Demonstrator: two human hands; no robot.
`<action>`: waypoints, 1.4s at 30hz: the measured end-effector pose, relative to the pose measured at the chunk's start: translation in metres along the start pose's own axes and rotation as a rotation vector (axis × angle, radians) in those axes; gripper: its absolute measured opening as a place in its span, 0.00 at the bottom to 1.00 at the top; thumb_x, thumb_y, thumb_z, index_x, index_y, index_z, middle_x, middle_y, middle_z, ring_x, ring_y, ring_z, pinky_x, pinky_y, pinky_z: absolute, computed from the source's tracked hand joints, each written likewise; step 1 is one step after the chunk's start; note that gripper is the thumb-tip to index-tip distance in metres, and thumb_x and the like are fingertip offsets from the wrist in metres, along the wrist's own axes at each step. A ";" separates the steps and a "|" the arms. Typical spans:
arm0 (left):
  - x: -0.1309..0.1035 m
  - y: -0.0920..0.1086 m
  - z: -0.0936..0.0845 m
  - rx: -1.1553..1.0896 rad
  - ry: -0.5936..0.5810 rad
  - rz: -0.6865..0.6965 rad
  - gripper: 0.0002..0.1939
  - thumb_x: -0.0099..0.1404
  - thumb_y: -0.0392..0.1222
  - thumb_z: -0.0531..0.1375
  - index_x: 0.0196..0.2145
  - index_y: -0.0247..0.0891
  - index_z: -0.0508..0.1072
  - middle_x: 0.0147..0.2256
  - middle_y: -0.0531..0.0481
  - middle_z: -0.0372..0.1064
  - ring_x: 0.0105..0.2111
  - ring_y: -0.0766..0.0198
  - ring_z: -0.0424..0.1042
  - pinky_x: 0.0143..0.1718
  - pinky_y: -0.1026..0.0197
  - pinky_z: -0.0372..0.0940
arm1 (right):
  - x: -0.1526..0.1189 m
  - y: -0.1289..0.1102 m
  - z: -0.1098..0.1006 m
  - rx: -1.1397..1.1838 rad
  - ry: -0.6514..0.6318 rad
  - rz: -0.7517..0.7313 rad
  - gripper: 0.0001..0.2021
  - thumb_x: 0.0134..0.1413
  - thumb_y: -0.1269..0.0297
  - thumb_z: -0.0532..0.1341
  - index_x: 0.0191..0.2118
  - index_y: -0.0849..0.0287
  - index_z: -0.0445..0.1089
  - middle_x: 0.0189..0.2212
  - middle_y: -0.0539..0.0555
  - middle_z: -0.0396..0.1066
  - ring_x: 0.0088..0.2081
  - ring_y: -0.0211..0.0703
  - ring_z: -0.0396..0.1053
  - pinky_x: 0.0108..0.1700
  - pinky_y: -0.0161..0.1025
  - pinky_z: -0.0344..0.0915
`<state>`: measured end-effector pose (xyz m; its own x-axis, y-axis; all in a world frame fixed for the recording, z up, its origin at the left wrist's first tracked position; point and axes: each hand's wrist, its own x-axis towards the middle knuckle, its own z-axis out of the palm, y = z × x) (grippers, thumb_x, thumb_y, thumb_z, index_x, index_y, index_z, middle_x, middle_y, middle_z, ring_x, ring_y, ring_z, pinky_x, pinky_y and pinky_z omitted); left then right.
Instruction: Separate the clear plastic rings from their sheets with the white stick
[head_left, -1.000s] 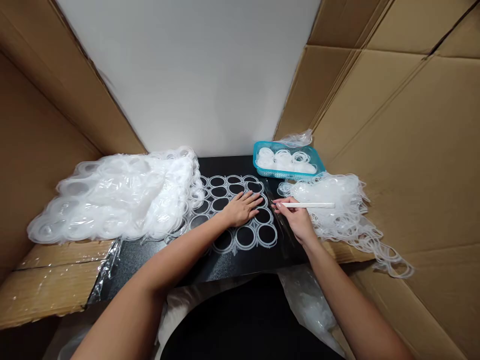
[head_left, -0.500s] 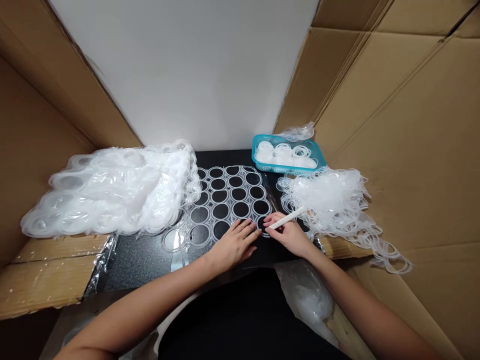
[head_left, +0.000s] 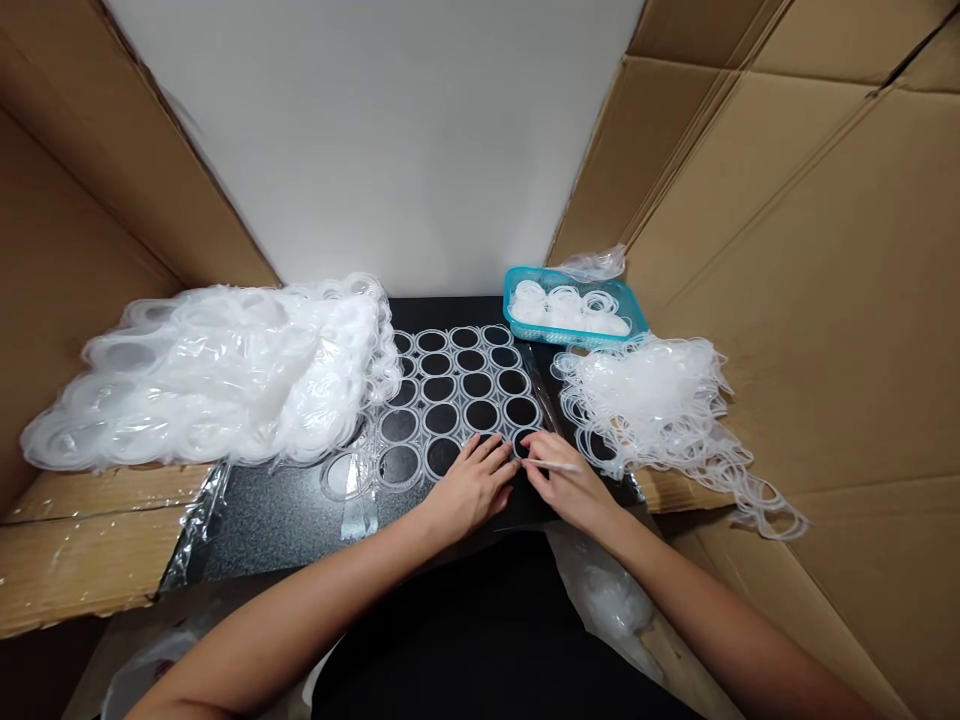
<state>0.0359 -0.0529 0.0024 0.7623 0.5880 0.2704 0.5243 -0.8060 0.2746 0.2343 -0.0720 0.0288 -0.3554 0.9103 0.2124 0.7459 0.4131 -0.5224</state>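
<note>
A clear sheet with rows of white-edged rings (head_left: 460, 400) lies flat on the black work surface (head_left: 277, 530). My left hand (head_left: 474, 480) rests on the sheet's near edge, fingers spread and holding nothing. Just right of it, my right hand (head_left: 566, 482) grips a thin white pen-like tool (head_left: 553, 466), its tip at the ring in the near right corner of the sheet. Part of that ring is hidden by my fingers.
A thick stack of ringed sheets (head_left: 225, 375) sits on the left. At the back right, a blue basket (head_left: 577, 335) holds several piles of white rings. Tangled clear offcuts (head_left: 660, 400) lie to the right. Cardboard walls (head_left: 825, 300) flank the surface.
The tool in my right hand has tipped down from a raised slant to nearly level, its far end swinging in towards my hand. My left hand has stayed on the sheet.
</note>
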 end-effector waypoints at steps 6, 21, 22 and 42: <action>-0.004 0.002 0.000 -0.019 -0.021 -0.003 0.19 0.69 0.40 0.57 0.56 0.40 0.68 0.60 0.42 0.65 0.64 0.48 0.58 0.65 0.42 0.50 | 0.012 0.050 -0.045 -0.305 0.415 0.226 0.12 0.64 0.68 0.49 0.37 0.58 0.70 0.34 0.61 0.72 0.39 0.53 0.69 0.44 0.48 0.64; 0.034 -0.002 -0.002 0.045 0.054 -0.100 0.19 0.69 0.44 0.57 0.54 0.33 0.67 0.56 0.34 0.68 0.59 0.48 0.66 0.62 0.47 0.58 | 0.042 0.034 -0.016 0.308 -0.041 0.247 0.09 0.57 0.59 0.58 0.34 0.55 0.73 0.32 0.51 0.76 0.36 0.46 0.72 0.41 0.41 0.65; 0.033 -0.003 -0.001 0.056 0.052 -0.097 0.19 0.69 0.44 0.58 0.54 0.33 0.67 0.56 0.35 0.68 0.59 0.48 0.66 0.62 0.48 0.58 | 0.042 0.037 -0.018 0.314 -0.048 0.247 0.09 0.58 0.59 0.58 0.34 0.54 0.73 0.32 0.51 0.76 0.36 0.46 0.72 0.41 0.42 0.65; 0.004 0.015 -0.002 -0.007 -0.016 -0.052 0.27 0.68 0.48 0.59 0.61 0.37 0.63 0.62 0.40 0.62 0.66 0.44 0.55 0.65 0.40 0.54 | 0.048 0.082 -0.071 -0.088 0.517 0.461 0.13 0.59 0.55 0.56 0.34 0.58 0.73 0.32 0.58 0.75 0.33 0.50 0.70 0.40 0.44 0.65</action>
<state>0.0456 -0.0625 0.0088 0.7401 0.6277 0.2412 0.5606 -0.7741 0.2943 0.3183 0.0078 0.0550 0.3057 0.8806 0.3621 0.8070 -0.0379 -0.5893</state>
